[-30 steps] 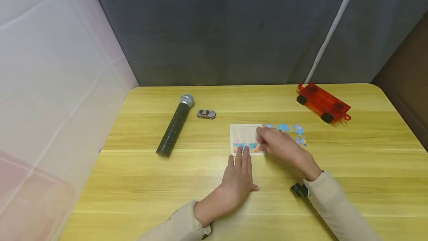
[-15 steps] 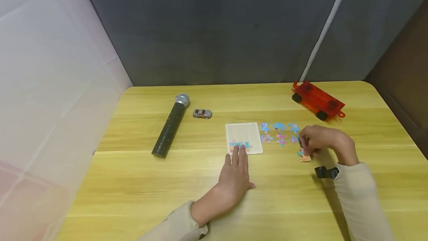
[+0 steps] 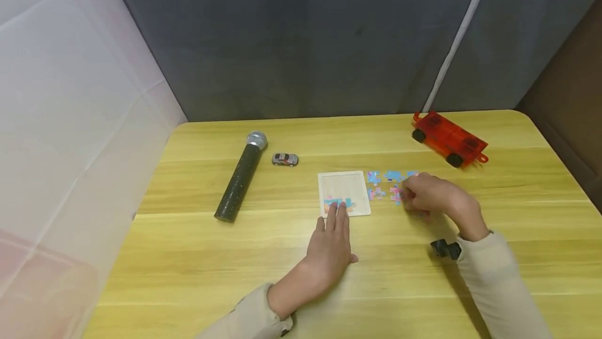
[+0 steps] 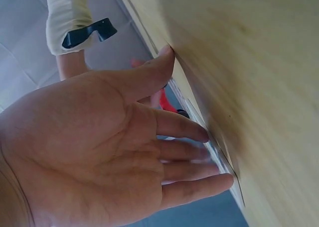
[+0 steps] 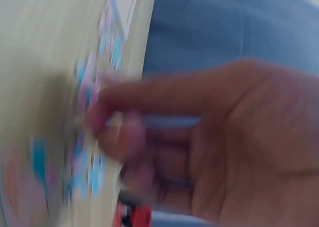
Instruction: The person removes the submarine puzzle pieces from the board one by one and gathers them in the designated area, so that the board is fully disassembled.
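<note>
My left hand (image 3: 329, 255) rests with straight fingers over the near edge of a square wooden puzzle frame (image 3: 343, 174). Its fingertips touch the row of joined teal-and-orange puzzle pieces (image 3: 335, 203) inside that edge. In the left wrist view the palm (image 4: 99, 147) shows, fingers spread along the frame. To the frame's right, my right hand (image 3: 437, 198) is over the loose jigsaw pieces (image 3: 394, 176), fingers curled with tips low among them. Blur in the right wrist view hides whether its fingertips (image 5: 114, 132) pinch a piece. An orange-and-teal piece (image 5: 25, 182) lies beside that hand.
A black microphone (image 3: 240, 182) with a silver head lies on the left of the wooden table (image 3: 197, 276). A small silver toy car (image 3: 285, 159) stands beside it. At the back right sits a red see-through toy wagon (image 3: 449, 138) with black wheels. A dark cloth hangs behind.
My right hand moves from the frame's right side out to the orange corner piece, then back left over the loose pieces. The orange piece stays on the table. My left hand stays on the frame.
</note>
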Action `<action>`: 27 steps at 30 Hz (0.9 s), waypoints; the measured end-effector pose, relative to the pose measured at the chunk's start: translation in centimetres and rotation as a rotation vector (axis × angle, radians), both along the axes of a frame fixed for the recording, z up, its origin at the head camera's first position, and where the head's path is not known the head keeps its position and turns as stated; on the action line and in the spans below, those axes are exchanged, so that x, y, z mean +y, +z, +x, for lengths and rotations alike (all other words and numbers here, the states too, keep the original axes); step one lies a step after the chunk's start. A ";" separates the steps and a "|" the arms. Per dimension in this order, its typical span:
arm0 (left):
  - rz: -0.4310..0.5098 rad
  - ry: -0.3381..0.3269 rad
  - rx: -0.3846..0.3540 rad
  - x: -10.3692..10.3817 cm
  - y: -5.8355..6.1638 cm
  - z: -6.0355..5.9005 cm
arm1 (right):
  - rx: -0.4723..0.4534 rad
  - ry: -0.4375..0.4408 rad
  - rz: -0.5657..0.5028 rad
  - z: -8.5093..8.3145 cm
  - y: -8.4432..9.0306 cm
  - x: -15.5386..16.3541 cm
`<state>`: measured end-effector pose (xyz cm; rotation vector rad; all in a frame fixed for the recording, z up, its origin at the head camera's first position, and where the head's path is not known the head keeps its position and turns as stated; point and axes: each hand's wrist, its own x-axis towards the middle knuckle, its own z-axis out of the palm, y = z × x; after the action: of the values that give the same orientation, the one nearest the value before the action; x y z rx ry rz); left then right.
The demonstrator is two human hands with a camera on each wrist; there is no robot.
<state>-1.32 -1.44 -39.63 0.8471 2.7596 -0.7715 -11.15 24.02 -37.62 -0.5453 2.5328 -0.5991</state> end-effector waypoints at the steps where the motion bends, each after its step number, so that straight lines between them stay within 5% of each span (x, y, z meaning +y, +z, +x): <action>1: 0.007 0.006 0.001 0.0 0.0 0.0 | 0.059 0.034 -0.046 0.0 -0.1 -0.9; 5: 0.034 0.048 -0.018 0.0 0.0 0.0 | 0.252 0.126 -0.153 0.1 -1.3 -5.3; 13: -0.006 0.059 -0.043 0.2 0.2 -0.3 | 0.379 0.085 -0.086 1.2 -3.2 -9.0; 20: -0.015 0.054 -0.043 0.3 0.2 -0.4 | 0.420 0.055 -0.126 1.6 -3.7 -9.3; 27: -0.027 0.066 -0.057 0.3 0.1 -0.3 | 0.323 0.062 -0.209 1.0 -3.8 -9.4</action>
<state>-1.63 -1.11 -39.52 0.7571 2.7062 -0.7594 -10.13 14.62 -41.40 -0.8534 2.7555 -0.8151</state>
